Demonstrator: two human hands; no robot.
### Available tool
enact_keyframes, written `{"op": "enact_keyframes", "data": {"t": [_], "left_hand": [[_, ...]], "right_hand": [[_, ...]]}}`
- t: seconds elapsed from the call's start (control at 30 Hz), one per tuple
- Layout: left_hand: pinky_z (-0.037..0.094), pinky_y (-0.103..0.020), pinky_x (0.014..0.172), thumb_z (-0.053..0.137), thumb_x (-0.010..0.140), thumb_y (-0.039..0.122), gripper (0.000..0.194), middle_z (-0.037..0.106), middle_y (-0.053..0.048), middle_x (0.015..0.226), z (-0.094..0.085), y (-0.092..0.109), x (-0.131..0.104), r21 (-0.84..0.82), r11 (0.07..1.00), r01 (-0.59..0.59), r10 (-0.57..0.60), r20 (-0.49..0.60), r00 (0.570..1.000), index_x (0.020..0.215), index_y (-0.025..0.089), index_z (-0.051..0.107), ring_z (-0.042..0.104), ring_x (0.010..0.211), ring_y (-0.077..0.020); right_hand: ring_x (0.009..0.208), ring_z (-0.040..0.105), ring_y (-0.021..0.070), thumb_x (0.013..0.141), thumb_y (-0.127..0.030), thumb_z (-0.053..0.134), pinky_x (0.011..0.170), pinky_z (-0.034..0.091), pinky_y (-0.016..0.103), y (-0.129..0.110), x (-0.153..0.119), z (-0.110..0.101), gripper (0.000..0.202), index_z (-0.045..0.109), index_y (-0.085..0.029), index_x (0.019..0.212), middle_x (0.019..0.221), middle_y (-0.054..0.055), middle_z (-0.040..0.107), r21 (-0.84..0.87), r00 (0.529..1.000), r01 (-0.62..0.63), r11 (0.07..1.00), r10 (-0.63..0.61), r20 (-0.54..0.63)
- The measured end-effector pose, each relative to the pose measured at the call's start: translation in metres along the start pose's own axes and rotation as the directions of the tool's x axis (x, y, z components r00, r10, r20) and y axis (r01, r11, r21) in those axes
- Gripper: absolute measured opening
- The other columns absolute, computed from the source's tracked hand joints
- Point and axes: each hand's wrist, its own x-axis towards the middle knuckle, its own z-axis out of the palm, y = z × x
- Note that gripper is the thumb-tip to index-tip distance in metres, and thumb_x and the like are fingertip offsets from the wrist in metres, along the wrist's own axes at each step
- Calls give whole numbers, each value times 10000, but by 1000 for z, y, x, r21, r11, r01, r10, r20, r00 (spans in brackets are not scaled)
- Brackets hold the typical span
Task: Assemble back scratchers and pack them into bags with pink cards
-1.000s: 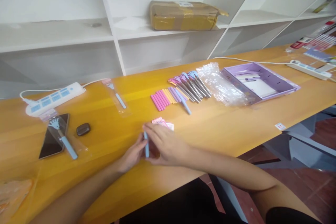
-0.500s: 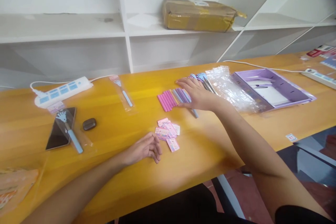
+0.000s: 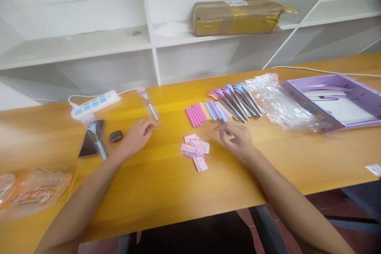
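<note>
My left hand (image 3: 138,137) is loosely curled above the table, just short of a blue-handled back scratcher (image 3: 152,111) in a clear bag. My right hand (image 3: 235,138) hovers with bent, parted fingers, just in front of a row of pink, yellow, blue and purple handle sleeves (image 3: 198,114). I see nothing held in either hand. Behind the right hand, metal back scratcher rods (image 3: 238,103) with coloured hand-shaped heads lie fanned out. Small pink printed cards (image 3: 195,149) lie in a loose pile between my hands.
Clear plastic bags (image 3: 287,105) lie beside a purple box (image 3: 336,103) at right. At left are a power strip (image 3: 95,105), a phone (image 3: 87,143) under another bagged back scratcher (image 3: 98,141), a dark small case (image 3: 116,136) and an orange package (image 3: 38,192). A taped parcel (image 3: 238,18) sits on the shelf.
My right hand has drawn back toward me from the sleeves and rods, uncovering them. My left hand has moved left and away from me, from the cards toward the bagged back scratcher. The view has shifted left.
</note>
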Motion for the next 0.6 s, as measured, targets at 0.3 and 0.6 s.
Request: {"op": "enact_keyframes", "data": {"t": [0.3,0.6], "left_hand": [[493,-510,1079,592,1001,597,715,620,-288,1377,-5,-17,95,251,865,435,-341,-343,875,1472,67,499,601,1334,-440],[583,-389,808,723,812,206,395,748,-175,987,-11,0,143,-65,896,440,-441,-246,863,1170,91,602,774,1008,-374]], "right_hand": [[618,624,131,947,-63,562,620,504,261,2,-2,-6,215,720,-206,978,772,13,734,58,999,37,998,-38,20],[585,609,134,953,-109,536,625,466,266,11,-11,14,216,729,-200,986,767,19,746,57,998,-59,997,58,23]]}}
